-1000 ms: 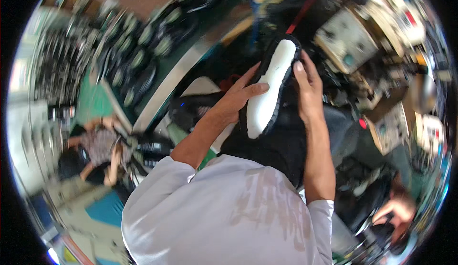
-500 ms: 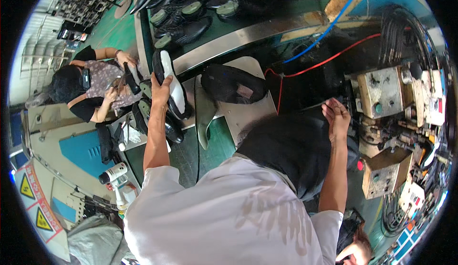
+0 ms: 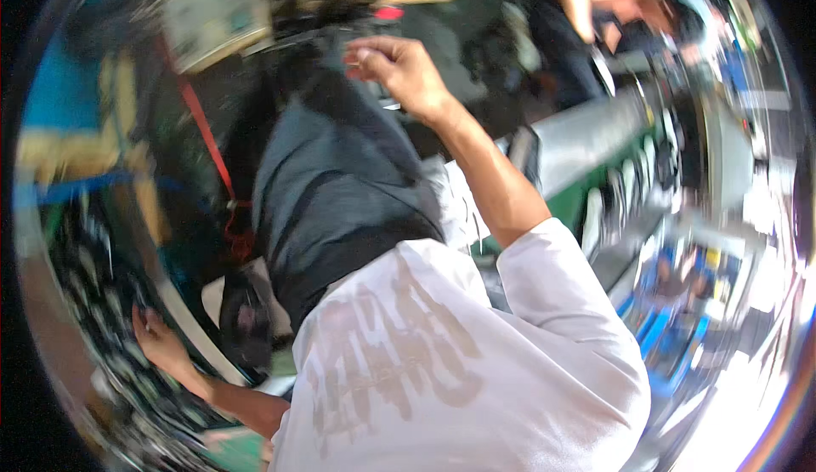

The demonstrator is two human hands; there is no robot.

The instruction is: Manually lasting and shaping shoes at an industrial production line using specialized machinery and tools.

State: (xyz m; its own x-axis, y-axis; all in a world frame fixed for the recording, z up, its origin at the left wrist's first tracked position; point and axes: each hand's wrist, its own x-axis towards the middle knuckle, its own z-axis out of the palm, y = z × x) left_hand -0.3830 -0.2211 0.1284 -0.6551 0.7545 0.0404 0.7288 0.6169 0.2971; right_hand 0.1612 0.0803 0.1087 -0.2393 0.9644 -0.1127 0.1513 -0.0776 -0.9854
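- Left hand (image 3: 161, 344): fingers partly spread, loosely bent; blurred, can't tell if the tips touch a shoe.
- Dark shoes (image 3: 89, 293): blurred rows on the bench, far left, beyond its metal edge (image 3: 194, 319); left hand is over or beside the rows, just past that edge.
- Right hand (image 3: 395, 72): fingers curled in, thumb close to the index finger; can't tell if pinching something small. Over the knee end of the dark trousers (image 3: 340, 174).
- Red button (image 3: 389, 13): near right hand, just beyond the knuckles.
- Control box (image 3: 212, 17): pale, well apart from right hand, dark gap between.
- Black pad (image 3: 245, 315): on a pale plate (image 3: 212, 299), between bench's metal edge and trousers; narrows room there.
- Red hose (image 3: 204, 127): runs down between bench and trousers.
- Open room: above the trousers, between both hands.
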